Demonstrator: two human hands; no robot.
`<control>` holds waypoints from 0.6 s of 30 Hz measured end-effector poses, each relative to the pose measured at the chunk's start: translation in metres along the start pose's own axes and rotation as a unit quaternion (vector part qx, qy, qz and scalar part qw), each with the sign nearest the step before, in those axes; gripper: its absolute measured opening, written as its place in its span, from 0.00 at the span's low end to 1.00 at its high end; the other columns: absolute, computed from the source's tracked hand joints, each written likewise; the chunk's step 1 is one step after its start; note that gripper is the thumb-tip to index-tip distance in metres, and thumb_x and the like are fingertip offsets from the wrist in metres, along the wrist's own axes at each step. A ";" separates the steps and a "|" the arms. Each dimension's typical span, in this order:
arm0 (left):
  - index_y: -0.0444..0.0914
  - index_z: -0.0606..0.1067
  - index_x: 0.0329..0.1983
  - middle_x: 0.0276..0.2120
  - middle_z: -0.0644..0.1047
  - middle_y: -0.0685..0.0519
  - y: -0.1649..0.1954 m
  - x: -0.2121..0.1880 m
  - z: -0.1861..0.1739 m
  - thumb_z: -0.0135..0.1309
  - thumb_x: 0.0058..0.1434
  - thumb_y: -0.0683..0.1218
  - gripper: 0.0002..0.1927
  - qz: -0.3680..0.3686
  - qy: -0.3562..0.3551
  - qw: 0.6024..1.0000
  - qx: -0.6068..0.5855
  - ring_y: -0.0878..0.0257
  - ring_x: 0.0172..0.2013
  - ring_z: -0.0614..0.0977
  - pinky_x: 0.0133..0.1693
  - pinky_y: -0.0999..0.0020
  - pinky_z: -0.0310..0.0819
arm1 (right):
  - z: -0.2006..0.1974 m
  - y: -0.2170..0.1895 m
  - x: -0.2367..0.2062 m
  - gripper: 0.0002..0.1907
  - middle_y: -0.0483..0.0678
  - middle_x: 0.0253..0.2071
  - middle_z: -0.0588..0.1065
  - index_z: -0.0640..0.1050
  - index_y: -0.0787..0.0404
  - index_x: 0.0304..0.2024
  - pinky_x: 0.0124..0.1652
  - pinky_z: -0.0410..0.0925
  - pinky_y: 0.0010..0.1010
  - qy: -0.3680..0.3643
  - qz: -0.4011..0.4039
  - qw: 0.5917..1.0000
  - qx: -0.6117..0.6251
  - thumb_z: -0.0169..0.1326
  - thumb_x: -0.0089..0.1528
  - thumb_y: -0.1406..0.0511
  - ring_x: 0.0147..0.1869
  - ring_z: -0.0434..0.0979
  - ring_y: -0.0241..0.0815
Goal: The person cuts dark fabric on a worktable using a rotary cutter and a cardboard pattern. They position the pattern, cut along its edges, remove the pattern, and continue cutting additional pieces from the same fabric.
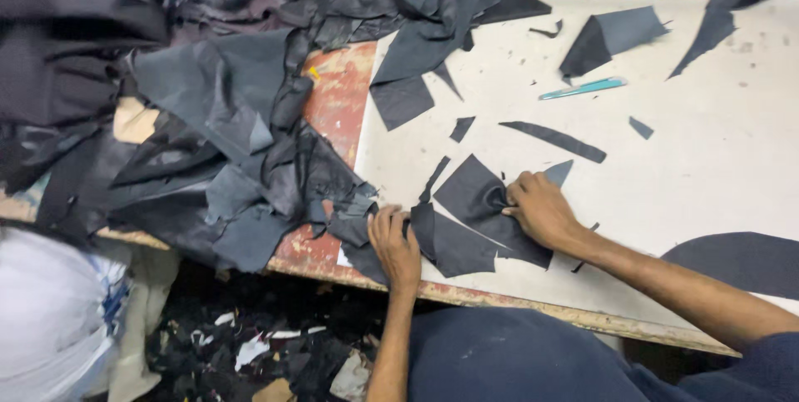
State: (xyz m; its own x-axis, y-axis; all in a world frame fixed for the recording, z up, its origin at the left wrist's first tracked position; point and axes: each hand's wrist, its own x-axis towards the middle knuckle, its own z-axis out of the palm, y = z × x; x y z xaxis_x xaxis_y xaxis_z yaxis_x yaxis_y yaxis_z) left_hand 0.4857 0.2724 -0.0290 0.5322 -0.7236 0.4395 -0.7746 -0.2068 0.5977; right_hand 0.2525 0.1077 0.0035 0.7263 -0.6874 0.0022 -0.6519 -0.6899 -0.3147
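Where the pale surface point(707, 161) meets its worn front edge, both hands press on one black cut piece point(478, 219) of leather-like sheet, angular in outline, lying flat near that edge. Left hand point(398, 245): fingers curled down onto the piece's left margin, beside the foot of a scrap heap; whether it pinches the sheet or only pins it cannot be told. Right hand point(539, 206): fingers bunched and closed on the piece's upper right part, gathering a fold of it.

Scrap heap point(241, 144): black and dark grey offcuts, crumpled and overlapping, covering the left part of the surface and a red-painted strip point(337, 94). Loose offcuts on the pale area: a long narrow strip point(553, 141), a small sliver point(641, 127), a larger folded piece point(612, 40) near the far side. Turquoise-handled tool point(583, 88): lies flat, well apart from both hands. Large curved dark panel point(741, 262): at the right, beyond the right forearm. White bundle point(50, 319) and littered scraps point(250, 348) on the floor below the edge.
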 end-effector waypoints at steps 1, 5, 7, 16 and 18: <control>0.38 0.75 0.48 0.51 0.75 0.48 0.002 -0.001 0.000 0.59 0.55 0.36 0.16 -0.006 -0.003 1.000 -0.005 0.49 0.59 0.72 0.67 0.47 0.56 | 0.000 0.000 0.000 0.13 0.55 0.44 0.75 0.75 0.60 0.41 0.47 0.70 0.47 0.010 -0.022 0.999 0.029 0.60 0.59 0.60 0.48 0.74 0.55; 0.35 0.76 0.59 0.43 0.76 0.49 0.007 0.000 0.005 0.58 0.53 0.38 0.27 -0.041 -0.017 0.999 0.014 0.49 0.52 0.74 0.58 0.47 0.60 | -0.050 0.055 0.062 0.14 0.54 0.40 0.80 0.69 0.56 0.51 0.35 0.71 0.48 -0.019 0.026 0.992 0.125 0.51 0.63 0.67 0.37 0.82 0.56; 0.38 0.79 0.51 0.42 0.76 0.50 0.008 0.003 0.008 0.59 0.56 0.39 0.18 -0.029 0.000 0.999 0.043 0.50 0.51 0.74 0.58 0.49 0.60 | -0.096 0.106 0.109 0.11 0.53 0.36 0.80 0.71 0.51 0.54 0.35 0.72 0.47 0.011 0.012 0.997 -0.069 0.47 0.69 0.65 0.37 0.82 0.55; 0.36 0.80 0.42 0.42 0.79 0.49 -0.006 0.000 0.025 0.58 0.57 0.40 0.09 -0.040 0.061 0.997 -0.001 0.50 0.50 0.77 0.55 0.52 0.64 | -0.134 0.266 0.198 0.23 0.51 0.54 0.71 0.77 0.52 0.50 0.50 0.73 0.47 0.086 -0.090 0.979 -0.164 0.61 0.56 0.52 0.57 0.78 0.62; 0.35 0.79 0.40 0.40 0.80 0.48 -0.015 -0.003 0.034 0.58 0.57 0.39 0.08 -0.033 0.085 0.996 -0.015 0.50 0.48 0.79 0.54 0.52 0.67 | -0.137 0.280 0.215 0.20 0.52 0.54 0.74 0.77 0.51 0.46 0.52 0.71 0.49 0.103 -0.171 0.969 -0.146 0.60 0.54 0.53 0.57 0.78 0.63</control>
State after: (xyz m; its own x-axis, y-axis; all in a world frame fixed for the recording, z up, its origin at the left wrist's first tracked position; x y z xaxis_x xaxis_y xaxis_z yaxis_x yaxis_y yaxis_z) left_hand 0.4838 0.2555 -0.0620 0.6337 -0.5868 0.5042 -0.7268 -0.2283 0.6478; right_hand 0.1963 -0.2644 0.0457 0.8714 -0.4171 0.2582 -0.4362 -0.8996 0.0191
